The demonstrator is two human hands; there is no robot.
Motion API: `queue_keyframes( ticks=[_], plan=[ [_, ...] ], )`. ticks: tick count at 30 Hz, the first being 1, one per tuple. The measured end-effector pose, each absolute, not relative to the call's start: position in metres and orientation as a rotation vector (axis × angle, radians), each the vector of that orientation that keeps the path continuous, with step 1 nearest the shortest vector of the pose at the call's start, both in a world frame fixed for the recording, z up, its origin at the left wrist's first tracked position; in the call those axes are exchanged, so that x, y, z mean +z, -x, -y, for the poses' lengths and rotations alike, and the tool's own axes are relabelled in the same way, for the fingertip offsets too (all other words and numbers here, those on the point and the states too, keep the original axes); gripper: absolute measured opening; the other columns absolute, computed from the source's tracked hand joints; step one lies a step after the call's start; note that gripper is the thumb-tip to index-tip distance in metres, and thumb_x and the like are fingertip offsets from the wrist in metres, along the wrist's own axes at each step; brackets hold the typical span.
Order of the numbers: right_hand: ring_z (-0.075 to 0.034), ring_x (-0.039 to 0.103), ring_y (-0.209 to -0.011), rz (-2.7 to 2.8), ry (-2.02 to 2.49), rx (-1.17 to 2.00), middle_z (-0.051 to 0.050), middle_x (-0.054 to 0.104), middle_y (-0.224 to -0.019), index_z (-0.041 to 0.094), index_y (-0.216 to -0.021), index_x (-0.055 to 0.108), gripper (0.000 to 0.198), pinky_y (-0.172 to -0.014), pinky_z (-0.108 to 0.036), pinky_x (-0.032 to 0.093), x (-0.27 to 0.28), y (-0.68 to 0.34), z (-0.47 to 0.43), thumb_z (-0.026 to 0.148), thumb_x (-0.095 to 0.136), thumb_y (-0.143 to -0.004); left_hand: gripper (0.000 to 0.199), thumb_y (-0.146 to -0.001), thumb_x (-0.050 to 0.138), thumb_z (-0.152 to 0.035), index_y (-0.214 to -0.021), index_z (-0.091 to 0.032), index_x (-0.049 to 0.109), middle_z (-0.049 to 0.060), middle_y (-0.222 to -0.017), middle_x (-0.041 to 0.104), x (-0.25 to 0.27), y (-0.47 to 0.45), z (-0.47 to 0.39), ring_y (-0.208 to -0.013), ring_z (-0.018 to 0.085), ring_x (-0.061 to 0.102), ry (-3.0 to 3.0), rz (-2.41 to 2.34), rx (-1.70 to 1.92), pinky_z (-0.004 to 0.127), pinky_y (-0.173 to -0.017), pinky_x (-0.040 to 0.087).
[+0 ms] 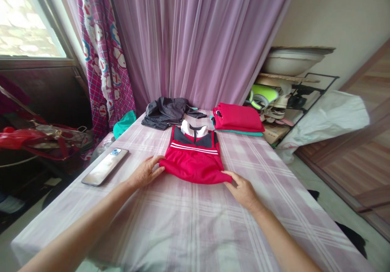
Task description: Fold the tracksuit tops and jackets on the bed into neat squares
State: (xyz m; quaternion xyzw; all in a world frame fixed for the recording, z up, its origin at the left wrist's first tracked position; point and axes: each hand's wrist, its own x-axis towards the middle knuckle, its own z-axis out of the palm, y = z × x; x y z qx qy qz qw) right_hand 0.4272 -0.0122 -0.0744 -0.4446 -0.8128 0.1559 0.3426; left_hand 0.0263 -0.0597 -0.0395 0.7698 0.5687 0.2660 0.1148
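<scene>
A red and dark jacket [195, 164] with white stripes across it and a white collar lining lies partly folded on the table. Its collar points away from me and its near edge bulges slightly. My left hand [148, 170] pinches the near left corner between thumb and fingers. At the near right corner, my right hand [240, 186] grips the red cloth the same way. Behind the jacket, to the left, is a crumpled black garment [166, 111] with white piping. A stack of folded red clothes [239, 117] sits behind it to the right.
A phone [105, 167] lies face down near the table's left edge. The table [183, 227] has a checked cloth. Purple curtains [189, 40] hang behind it. To the right stand a shoe rack [304, 111] with a basin [292, 61] on top and a white plastic bag [332, 115].
</scene>
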Motion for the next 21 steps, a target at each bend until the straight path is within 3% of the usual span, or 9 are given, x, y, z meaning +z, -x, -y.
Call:
queue_keyframes(
  ticks=[4, 11, 21],
  plan=[
    [-0.025, 0.071, -0.094, 1.961, 1.204, 0.500, -0.009, 0.076, -0.100, 0.022, -0.102, 0.069, 0.032, -0.085, -0.035, 0.055, -0.064, -0.420, 0.006, 0.040, 0.052, -0.083, 0.040, -0.091, 0.041, -0.052, -0.108, -0.021, 0.059, 0.006, -0.104, 0.070, -0.042, -0.038, 0.051, -0.098, 0.020, 0.065, -2.052, -1.595, 1.053, 0.032, -0.090, 0.050],
    [-0.024, 0.068, -0.080, 1.842, 1.261, 0.480, -0.007, 0.074, -0.082, 0.021, -0.088, 0.063, 0.032, -0.070, -0.031, 0.050, -0.026, -0.414, 0.006, 0.047, 0.045, -0.084, 0.039, -0.085, 0.045, -0.057, -0.093, -0.020, 0.055, -0.001, -0.076, 0.062, -0.021, -0.046, 0.048, -0.071, 0.015, 0.059, -1.809, -1.653, 1.293, 0.027, -0.070, 0.049],
    [-0.018, 0.058, -0.062, 1.808, 1.277, 0.422, -0.001, 0.061, -0.064, 0.023, -0.079, 0.056, 0.034, -0.060, -0.028, 0.042, 0.031, -0.420, 0.029, 0.050, 0.040, -0.091, 0.038, -0.088, 0.042, -0.057, -0.087, -0.022, 0.056, -0.001, -0.075, 0.062, 0.053, -0.064, 0.084, -0.072, 0.016, 0.057, -1.778, -1.725, 1.322, 0.027, -0.066, 0.047]
  ],
)
